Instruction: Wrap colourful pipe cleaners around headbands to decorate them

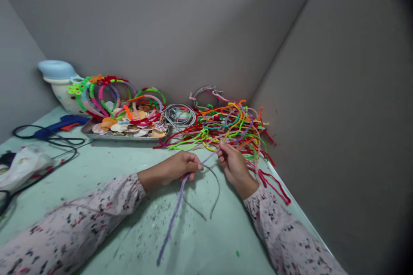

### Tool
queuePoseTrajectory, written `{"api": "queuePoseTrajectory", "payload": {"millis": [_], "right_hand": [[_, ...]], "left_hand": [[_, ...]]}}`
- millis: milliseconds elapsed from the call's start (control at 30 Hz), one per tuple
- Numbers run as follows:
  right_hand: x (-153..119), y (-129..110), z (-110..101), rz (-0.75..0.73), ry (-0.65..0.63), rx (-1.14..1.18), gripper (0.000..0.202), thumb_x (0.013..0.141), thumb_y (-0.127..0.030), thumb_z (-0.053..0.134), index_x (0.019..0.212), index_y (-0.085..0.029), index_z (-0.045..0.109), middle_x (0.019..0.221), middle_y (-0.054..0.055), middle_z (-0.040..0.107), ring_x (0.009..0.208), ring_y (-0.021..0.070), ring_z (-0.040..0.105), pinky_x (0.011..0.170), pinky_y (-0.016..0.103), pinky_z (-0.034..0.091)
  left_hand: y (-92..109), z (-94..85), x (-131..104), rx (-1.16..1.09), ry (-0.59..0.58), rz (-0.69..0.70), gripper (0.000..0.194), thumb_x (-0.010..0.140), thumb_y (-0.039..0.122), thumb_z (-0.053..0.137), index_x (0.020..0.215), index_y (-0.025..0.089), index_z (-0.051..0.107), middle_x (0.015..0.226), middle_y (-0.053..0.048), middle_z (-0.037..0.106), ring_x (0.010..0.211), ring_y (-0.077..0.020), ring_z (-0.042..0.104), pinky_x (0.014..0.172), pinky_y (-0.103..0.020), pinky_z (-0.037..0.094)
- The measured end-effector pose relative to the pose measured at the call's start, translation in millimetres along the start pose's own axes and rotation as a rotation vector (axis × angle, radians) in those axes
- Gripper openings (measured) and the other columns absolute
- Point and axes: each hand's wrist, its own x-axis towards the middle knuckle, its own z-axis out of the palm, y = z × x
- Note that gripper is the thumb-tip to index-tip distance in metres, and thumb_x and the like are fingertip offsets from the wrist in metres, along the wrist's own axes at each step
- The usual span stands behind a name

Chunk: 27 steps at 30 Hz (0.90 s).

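Fingers of both hands pinch the purple pipe cleaner (174, 219) stretched between them.

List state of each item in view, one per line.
Left hand: closed on purple pipe cleaner and bare headband.
Right hand: pinching the pipe cleaner's upper end.
Pipe cleaner pile: loose, tangled.
Wrapped headbands: stacked over tray of shells.
Glue gun: lying flat, unheld.

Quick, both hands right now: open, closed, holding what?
Left hand: closed on the purple pipe cleaner and the grey headband.
Right hand: closed, pinching the purple pipe cleaner's upper end beside the pile of pipe cleaners.
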Motion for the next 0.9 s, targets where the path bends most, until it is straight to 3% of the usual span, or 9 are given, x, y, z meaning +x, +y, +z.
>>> {"api": "queuePoseTrajectory", "payload": {"millis": [300, 567, 900], "right_hand": [[7.0, -5.4, -10.0, -0.202, 0.050, -0.064, 0.023, 0.071, -0.036, 0.071, 0.067, -0.017, 0.058, 0.058, -0.005, 0.053, 0.046, 0.0035, 0.043, 0.039, 0.014, 0.033], [8.9, -11.8, -11.6, -0.084, 0.071, 0.090, 0.017, 0.064, -0.026, 0.072, 0.066, -0.018, 0.058, 0.055, -0.006, 0.053, 0.045, 0.0038, 0.044, 0.037, 0.012, 0.034], [8.4, -10.7, -14.7, -0.099, -0.007, -0.009, 0.019, 0.064, -0.031, 0.073, 0.073, -0.017, 0.063, 0.059, -0.004, 0.057, 0.047, 0.0046, 0.047, 0.041, 0.014, 0.038]], "left_hand": [[-2.5, -1.0, -1.7, -0.073, -0.053, -0.031, 0.025, 0.073, 0.038, 0.064, 0.074, 0.013, 0.059, 0.048, 0.004, 0.051, 0.035, -0.0039, 0.031, 0.035, -0.019, 0.019], [3.3, -2.0, -4.7, 0.010, -0.078, -0.013, 0.025, 0.074, 0.039, 0.063, 0.075, 0.014, 0.058, 0.047, 0.004, 0.052, 0.035, -0.0043, 0.032, 0.035, -0.019, 0.021], [-0.5, -5.7, -3.2, -0.030, -0.081, -0.053, 0.024, 0.075, 0.037, 0.062, 0.078, 0.014, 0.059, 0.048, 0.004, 0.053, 0.033, -0.0039, 0.032, 0.034, -0.018, 0.021]]}}
